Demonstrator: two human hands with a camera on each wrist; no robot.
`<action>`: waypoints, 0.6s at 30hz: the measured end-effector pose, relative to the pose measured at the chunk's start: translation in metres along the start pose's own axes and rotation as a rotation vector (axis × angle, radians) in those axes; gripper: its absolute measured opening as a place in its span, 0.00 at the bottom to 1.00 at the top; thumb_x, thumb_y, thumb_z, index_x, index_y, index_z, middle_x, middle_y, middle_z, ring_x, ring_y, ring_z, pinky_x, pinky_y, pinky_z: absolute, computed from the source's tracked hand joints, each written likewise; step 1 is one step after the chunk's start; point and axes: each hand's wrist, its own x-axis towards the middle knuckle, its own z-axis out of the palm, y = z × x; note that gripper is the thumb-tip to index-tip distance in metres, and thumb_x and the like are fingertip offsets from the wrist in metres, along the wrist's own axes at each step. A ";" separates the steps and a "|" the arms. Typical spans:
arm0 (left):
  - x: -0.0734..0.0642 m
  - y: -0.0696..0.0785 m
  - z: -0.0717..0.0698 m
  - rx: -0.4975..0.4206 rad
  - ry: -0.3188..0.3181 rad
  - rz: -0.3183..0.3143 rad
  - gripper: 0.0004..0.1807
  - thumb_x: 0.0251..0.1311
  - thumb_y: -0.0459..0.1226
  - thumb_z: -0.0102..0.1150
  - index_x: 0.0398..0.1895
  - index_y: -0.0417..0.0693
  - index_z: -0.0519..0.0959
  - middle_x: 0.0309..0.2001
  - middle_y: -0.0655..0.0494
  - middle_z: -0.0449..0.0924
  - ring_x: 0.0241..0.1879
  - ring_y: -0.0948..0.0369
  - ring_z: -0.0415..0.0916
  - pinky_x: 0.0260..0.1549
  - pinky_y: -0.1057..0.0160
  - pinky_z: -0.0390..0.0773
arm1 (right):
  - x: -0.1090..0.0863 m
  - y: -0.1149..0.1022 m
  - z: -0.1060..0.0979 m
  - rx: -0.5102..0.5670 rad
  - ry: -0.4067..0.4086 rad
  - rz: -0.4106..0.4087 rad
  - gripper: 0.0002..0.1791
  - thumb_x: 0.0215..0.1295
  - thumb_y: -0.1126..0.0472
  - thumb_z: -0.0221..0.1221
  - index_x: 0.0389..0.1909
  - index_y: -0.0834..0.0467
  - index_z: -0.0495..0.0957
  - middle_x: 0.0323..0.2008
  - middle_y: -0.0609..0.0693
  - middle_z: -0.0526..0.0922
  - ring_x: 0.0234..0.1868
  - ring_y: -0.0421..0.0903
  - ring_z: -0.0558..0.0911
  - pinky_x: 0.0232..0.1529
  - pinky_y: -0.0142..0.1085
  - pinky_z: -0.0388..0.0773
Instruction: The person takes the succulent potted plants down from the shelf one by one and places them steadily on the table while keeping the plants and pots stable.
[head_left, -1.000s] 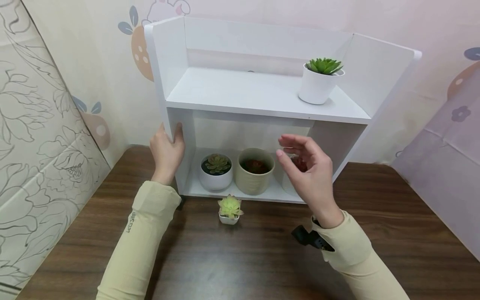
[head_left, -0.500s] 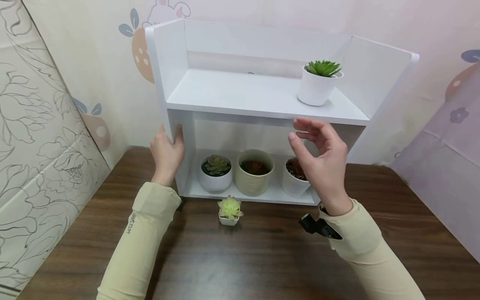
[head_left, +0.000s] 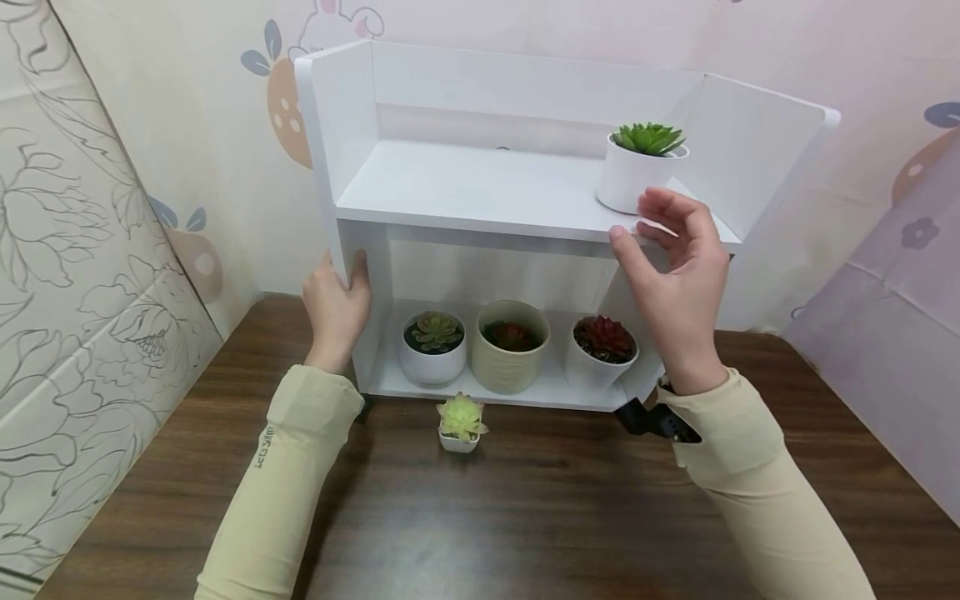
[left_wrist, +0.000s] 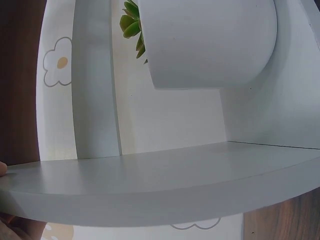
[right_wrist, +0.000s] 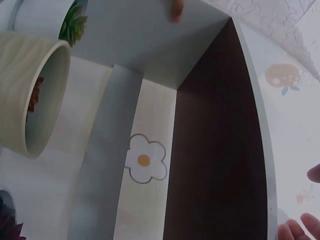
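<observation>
My left hand grips the left side panel of a white two-tier shelf, with the thumb inside and the fingers outside. In the head view, my right hand is raised before the upper board's right part, fingers loosely bent and holding nothing. Just behind its fingertips stands a white pot with a green succulent; whether they touch cannot be told. Below, the lower board bears a white pot with a grey-green succulent, a beige pot and a white pot with a red succulent.
A small pale-green succulent in a square white pot stands on the dark wooden table in front of the shelf. Behind the shelf hangs a patterned wall covering. The shelf's right side panel rises beyond my right hand.
My right hand has moved up and to the right, from before the lower tier to the upper board's edge, uncovering the red succulent. The left hand has kept its hold.
</observation>
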 end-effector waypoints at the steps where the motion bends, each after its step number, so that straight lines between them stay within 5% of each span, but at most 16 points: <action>1: 0.000 0.000 0.000 0.000 -0.001 0.001 0.18 0.66 0.38 0.52 0.50 0.31 0.76 0.49 0.33 0.80 0.50 0.39 0.79 0.50 0.42 0.75 | 0.002 0.001 -0.001 -0.005 0.006 0.006 0.23 0.55 0.69 0.64 0.53 0.66 0.74 0.47 0.45 0.78 0.52 0.47 0.78 0.54 0.32 0.73; 18: -0.001 0.001 0.000 0.010 0.015 0.020 0.17 0.65 0.38 0.53 0.48 0.32 0.77 0.46 0.33 0.82 0.47 0.40 0.80 0.46 0.41 0.76 | 0.020 0.007 -0.009 -0.085 0.056 0.077 0.29 0.52 0.66 0.66 0.57 0.62 0.71 0.45 0.44 0.75 0.51 0.42 0.76 0.55 0.32 0.73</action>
